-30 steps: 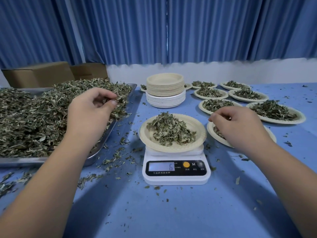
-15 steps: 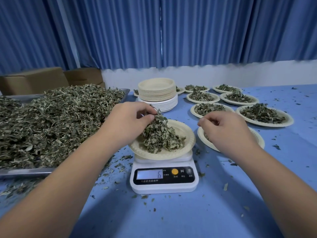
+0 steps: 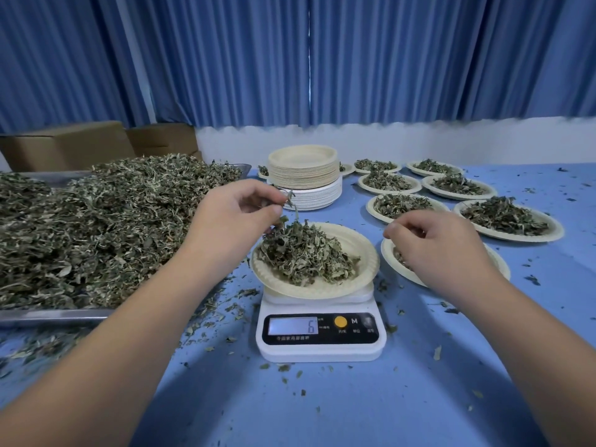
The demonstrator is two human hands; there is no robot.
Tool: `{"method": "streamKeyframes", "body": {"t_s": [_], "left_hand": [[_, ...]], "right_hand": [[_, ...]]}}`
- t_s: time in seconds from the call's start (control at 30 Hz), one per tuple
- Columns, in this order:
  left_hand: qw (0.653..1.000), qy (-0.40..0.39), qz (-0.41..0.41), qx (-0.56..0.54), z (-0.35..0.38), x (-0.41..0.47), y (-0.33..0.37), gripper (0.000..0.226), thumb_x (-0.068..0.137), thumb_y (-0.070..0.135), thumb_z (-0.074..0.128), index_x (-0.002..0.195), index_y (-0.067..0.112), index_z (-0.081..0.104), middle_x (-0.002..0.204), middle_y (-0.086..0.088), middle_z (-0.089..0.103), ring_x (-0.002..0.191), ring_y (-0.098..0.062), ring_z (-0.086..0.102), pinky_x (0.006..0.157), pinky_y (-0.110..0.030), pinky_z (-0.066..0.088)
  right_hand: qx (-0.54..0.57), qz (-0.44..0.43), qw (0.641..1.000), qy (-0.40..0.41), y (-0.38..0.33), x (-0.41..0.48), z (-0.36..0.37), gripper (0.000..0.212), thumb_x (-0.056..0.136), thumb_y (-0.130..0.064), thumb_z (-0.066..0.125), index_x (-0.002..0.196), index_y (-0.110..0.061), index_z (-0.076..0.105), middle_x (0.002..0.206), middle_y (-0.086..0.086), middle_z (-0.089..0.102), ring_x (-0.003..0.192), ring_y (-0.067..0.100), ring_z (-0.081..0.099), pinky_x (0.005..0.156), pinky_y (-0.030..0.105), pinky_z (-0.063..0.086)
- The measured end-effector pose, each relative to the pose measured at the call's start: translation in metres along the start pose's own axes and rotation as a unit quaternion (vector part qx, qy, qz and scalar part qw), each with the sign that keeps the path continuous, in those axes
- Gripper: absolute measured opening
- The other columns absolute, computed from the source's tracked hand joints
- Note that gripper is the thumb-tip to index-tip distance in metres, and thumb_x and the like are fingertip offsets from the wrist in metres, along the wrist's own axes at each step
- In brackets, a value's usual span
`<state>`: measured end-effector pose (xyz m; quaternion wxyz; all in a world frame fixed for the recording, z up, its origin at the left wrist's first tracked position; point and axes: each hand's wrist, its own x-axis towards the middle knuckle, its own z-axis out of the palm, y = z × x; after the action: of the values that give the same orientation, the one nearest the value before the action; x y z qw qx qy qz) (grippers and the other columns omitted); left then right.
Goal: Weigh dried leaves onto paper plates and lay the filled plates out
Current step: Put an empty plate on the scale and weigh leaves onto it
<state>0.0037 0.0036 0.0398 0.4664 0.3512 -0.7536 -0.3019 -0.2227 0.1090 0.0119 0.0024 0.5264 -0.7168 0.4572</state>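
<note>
Over the plate (image 3: 354,250) on the scale (image 3: 321,333), my left hand (image 3: 235,221) pinched a few leaves (image 3: 290,201), best dropped singly.

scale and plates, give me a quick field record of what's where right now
scale: white, display shows 6
plate on scale: heaped with dried leaves
left hand: above that plate, pinching a sprig
right hand: over a plate beside the scale, fingers curled
empty plate stack: behind the scale
tray of leaves: left
filled plates: laid out right

Matt paper plates (image 3: 303,169), glossy white plastic scale (image 3: 322,346), seemingly metal tray (image 3: 58,316), blue cloth (image 3: 322,408).
</note>
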Motion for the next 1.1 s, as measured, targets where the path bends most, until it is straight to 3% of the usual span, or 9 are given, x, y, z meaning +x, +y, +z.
{"method": "streamKeyframes", "body": {"t_s": [0.13, 0.4, 0.57, 0.63, 0.77, 0.83, 0.97, 1.03, 1.1], "left_hand": [[0.996, 0.008, -0.021, -0.087, 0.000, 0.004, 0.001, 0.020, 0.087, 0.001, 0.067, 0.082, 0.021, 0.071, 0.069, 0.010, 0.069, 0.065, -0.013, 0.068, 0.070, -0.031, 0.061], [0.971, 0.057, -0.032, -0.229, -0.014, 0.007, -0.006, 0.018, 0.087, -0.004, 0.065, 0.084, 0.014, 0.070, 0.079, 0.000, 0.071, 0.077, -0.018, 0.069, 0.068, -0.024, 0.057], [0.960, 0.118, -0.052, -0.250, -0.044, 0.007, -0.018, 0.017, 0.087, -0.003, 0.063, 0.085, 0.013, 0.068, 0.085, -0.001, 0.073, 0.082, -0.017, 0.072, 0.070, -0.022, 0.057], [0.967, 0.152, -0.056, -0.199, -0.059, 0.002, -0.029, 0.017, 0.088, 0.000, 0.064, 0.085, 0.017, 0.069, 0.086, -0.001, 0.072, 0.078, -0.015, 0.071, 0.068, -0.022, 0.058], [0.975, 0.185, -0.074, 0.095, -0.080, -0.003, -0.058, 0.015, 0.089, 0.013, 0.066, 0.087, 0.027, 0.070, 0.081, 0.004, 0.069, 0.073, -0.019, 0.067, 0.069, -0.037, 0.054], [0.971, 0.178, -0.100, 0.124, -0.084, -0.004, -0.067, 0.012, 0.090, 0.017, 0.065, 0.093, 0.028, 0.069, 0.079, 0.004, 0.064, 0.072, -0.021, 0.062, 0.067, -0.036, 0.052], [0.961, 0.136, -0.131, 0.201, -0.081, -0.004, -0.073, 0.013, 0.091, 0.027, 0.063, 0.104, 0.032, 0.062, 0.078, 0.003, 0.059, 0.061, -0.016, 0.054, 0.038, -0.018, 0.041], [0.954, 0.119, -0.141, 0.235, -0.079, -0.004, -0.073, 0.015, 0.092, 0.032, 0.061, 0.107, 0.033, 0.059, 0.080, 0.004, 0.055, 0.060, -0.018, 0.053, 0.041, -0.027, 0.038], [0.947, 0.107, -0.146, 0.265, -0.079, -0.005, -0.073, 0.018, 0.093, 0.032, 0.058, 0.112, 0.031, 0.057, 0.080, 0.006, 0.053, 0.061, -0.018, 0.054, 0.047, -0.026, 0.034]], "right_hand": [[-0.004, -0.007, 1.000, 0.003, -0.001, -0.001, 0.000, 0.026, 0.090, -0.022, 0.058, 0.072, -0.005, 0.068, 0.055, 0.011, 0.053, 0.043, 0.009, 0.039, 0.046, 0.019, 0.034], [0.013, 0.002, 1.000, -0.003, -0.001, -0.001, 0.000, 0.024, 0.089, -0.021, 0.057, 0.070, -0.014, 0.069, 0.047, -0.005, 0.052, 0.042, 0.006, 0.043, 0.043, 0.014, 0.035], [0.014, 0.001, 1.000, -0.003, -0.001, -0.001, 0.000, 0.024, 0.090, -0.021, 0.057, 0.069, -0.015, 0.069, 0.045, -0.007, 0.051, 0.040, 0.005, 0.042, 0.042, 0.013, 0.035], [0.012, 0.000, 1.000, -0.005, -0.001, -0.001, 0.000, 0.023, 0.090, -0.021, 0.057, 0.070, -0.017, 0.069, 0.046, -0.009, 0.051, 0.041, 0.005, 0.043, 0.042, 0.013, 0.035], [0.013, -0.003, 1.000, 0.000, -0.001, -0.002, 0.001, 0.023, 0.089, -0.021, 0.059, 0.068, -0.019, 0.069, 0.043, -0.007, 0.049, 0.040, 0.006, 0.042, 0.042, 0.012, 0.035], [0.013, -0.006, 1.000, 0.001, -0.002, -0.002, 0.001, 0.024, 0.089, -0.020, 0.060, 0.067, -0.019, 0.069, 0.045, -0.003, 0.050, 0.040, 0.006, 0.042, 0.040, 0.011, 0.034], [0.015, -0.002, 1.000, 0.000, -0.004, -0.003, 0.001, 0.024, 0.090, -0.020, 0.059, 0.068, -0.019, 0.069, 0.053, 0.006, 0.057, 0.039, 0.006, 0.043, 0.040, 0.012, 0.035], [0.015, 0.002, 1.000, 0.001, -0.003, -0.003, 0.001, 0.023, 0.089, -0.020, 0.059, 0.068, -0.017, 0.069, 0.051, 0.002, 0.055, 0.039, 0.005, 0.043, 0.040, 0.013, 0.034], [0.013, 0.002, 1.000, 0.000, -0.003, -0.003, 0.001, 0.023, 0.089, -0.020, 0.059, 0.069, -0.016, 0.069, 0.052, 0.003, 0.056, 0.039, 0.005, 0.043, 0.040, 0.013, 0.034]]}}
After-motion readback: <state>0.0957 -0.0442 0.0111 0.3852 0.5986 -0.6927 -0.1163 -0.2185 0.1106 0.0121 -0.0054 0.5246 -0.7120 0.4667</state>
